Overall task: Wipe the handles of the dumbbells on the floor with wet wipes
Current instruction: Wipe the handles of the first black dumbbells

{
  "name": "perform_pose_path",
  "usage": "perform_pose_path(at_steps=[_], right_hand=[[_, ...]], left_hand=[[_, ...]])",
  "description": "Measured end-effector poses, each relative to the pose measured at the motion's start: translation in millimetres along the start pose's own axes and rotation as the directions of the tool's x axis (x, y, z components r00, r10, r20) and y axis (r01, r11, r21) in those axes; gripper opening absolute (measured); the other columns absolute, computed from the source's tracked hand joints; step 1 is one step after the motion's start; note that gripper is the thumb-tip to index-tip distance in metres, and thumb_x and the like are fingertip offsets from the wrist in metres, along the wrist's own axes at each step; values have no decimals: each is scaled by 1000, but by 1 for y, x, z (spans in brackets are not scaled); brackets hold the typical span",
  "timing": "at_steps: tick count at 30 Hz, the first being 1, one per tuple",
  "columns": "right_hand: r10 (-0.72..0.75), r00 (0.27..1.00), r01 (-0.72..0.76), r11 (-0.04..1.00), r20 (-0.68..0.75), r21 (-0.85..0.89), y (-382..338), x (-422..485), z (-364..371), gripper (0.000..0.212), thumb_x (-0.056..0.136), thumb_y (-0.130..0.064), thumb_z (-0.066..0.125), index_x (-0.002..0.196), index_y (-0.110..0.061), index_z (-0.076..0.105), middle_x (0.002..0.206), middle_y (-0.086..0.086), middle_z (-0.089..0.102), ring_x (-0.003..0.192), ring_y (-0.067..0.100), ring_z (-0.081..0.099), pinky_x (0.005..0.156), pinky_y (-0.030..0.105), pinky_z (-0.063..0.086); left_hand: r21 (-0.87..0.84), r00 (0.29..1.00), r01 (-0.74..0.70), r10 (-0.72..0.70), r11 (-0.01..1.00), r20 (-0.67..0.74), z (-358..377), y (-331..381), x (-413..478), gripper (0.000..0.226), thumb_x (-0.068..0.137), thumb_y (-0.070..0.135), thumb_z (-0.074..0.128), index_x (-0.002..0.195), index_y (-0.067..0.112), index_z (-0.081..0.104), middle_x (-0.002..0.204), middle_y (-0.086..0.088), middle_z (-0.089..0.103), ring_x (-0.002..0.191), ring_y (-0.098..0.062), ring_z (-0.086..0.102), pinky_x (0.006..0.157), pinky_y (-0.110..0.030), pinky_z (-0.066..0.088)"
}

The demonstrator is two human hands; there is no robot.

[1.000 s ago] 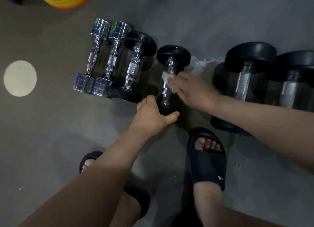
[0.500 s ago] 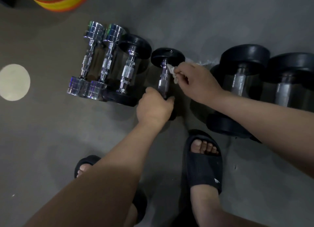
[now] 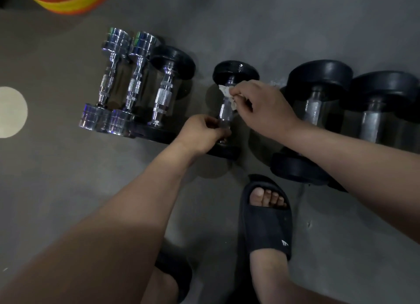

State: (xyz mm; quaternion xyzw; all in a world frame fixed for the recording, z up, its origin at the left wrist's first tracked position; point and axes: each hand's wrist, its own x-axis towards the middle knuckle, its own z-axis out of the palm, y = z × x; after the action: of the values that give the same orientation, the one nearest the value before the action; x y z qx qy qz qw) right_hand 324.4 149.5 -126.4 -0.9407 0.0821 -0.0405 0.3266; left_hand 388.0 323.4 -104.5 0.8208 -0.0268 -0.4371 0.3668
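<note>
Dumbbell point(image 3: 225, 113) handle runs straight away from me; my left hand point(image 3: 201, 133) grips its near end, my right hand point(image 3: 261, 108) pinches the wipe point(image 3: 227, 94) just beyond, at the far end.

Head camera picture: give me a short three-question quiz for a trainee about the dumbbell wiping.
1. True or false: the right hand holds the crumpled white wet wipe against the chrome handle of the small black-headed dumbbell.
2. Which grips that handle's near end? A) left hand B) right hand
3. Fill in: ___ all-chrome dumbbells lie on the grey floor.
Key: 1 true; 2 A; 3 two.
</note>
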Motion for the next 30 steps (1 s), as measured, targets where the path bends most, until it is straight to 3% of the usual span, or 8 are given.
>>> perform_pose_path(at_steps=[6, 12, 16, 18, 22, 25, 28, 30], right_hand=[[-7, 999, 9, 999, 40, -38, -3, 4, 5, 33, 101, -25, 44, 127, -16, 63, 96, 9, 58, 78, 23, 57, 67, 44, 53], [-55, 988, 55, 998, 146, 3, -21, 9, 21, 31, 99, -20, 49, 120, -11, 70, 103, 12, 60, 88, 26, 59, 73, 30, 44], [-347, 872, 366, 931, 346, 13, -29, -9, 22, 27, 96, -20, 48, 103, -6, 70, 100, 13, 62, 87, 29, 60, 71, 27, 39], [-296, 909, 327, 943, 294, -59, -22, -1, 20, 25, 98, -21, 49, 111, -11, 68, 104, 11, 62, 91, 26, 58, 72, 27, 39], [-7, 1000, 8, 998, 25, -62, -8, 19, 16, 22, 100, -20, 50, 108, -9, 68, 97, 12, 61, 81, 31, 61, 66, 35, 46], [-122, 979, 123, 992, 166, 5, -16, -5, 24, 11, 94, -11, 57, 101, -14, 65, 95, 9, 58, 80, 27, 59, 64, 32, 41], [-253, 883, 258, 965, 395, 41, -22, -25, 25, 20, 82, -3, 64, 99, -13, 62, 97, 8, 59, 82, 28, 58, 62, 29, 39], [-204, 914, 225, 974, 350, -19, -17, -11, 23, 16, 87, -6, 60, 103, -12, 60, 100, 12, 59, 83, 32, 59, 63, 37, 46]], left_hand=[[148, 998, -33, 39, 988, -41, -7, -7, -4, 28, 87, 36, 73, 107, 17, 74, 96, 1, 75, 92, -15, 70, 90, -37, 57], [266, 979, -119, 158, 957, -130, -3, -28, -23, 78, 59, 69, 67, 119, 20, 65, 113, -1, 60, 111, -21, 58, 99, -39, 50], [298, 978, -121, 165, 947, -127, -1, -30, -25, 74, 57, 60, 78, 116, 18, 62, 111, -3, 57, 110, -25, 56, 98, -40, 50], [307, 977, -128, 174, 943, -126, 0, -30, -25, 73, 62, 52, 85, 121, 16, 61, 114, -4, 56, 113, -25, 54, 101, -39, 48], [279, 970, -129, 179, 952, -162, 2, -32, -25, 78, 65, 48, 87, 127, 11, 56, 121, -4, 52, 119, -23, 52, 106, -36, 44], [274, 965, -120, 177, 954, -192, 4, -34, -23, 80, 63, 46, 89, 124, 8, 55, 120, -7, 53, 117, -26, 52, 106, -39, 44], [271, 962, -126, 184, 954, -201, 4, -36, -20, 75, 61, 44, 89, 118, 7, 56, 115, -8, 53, 114, -28, 53, 103, -41, 45], [272, 961, -140, 198, 952, -196, 3, -37, -20, 73, 64, 43, 89, 118, 6, 55, 115, -6, 50, 115, -27, 52, 104, -38, 44]])
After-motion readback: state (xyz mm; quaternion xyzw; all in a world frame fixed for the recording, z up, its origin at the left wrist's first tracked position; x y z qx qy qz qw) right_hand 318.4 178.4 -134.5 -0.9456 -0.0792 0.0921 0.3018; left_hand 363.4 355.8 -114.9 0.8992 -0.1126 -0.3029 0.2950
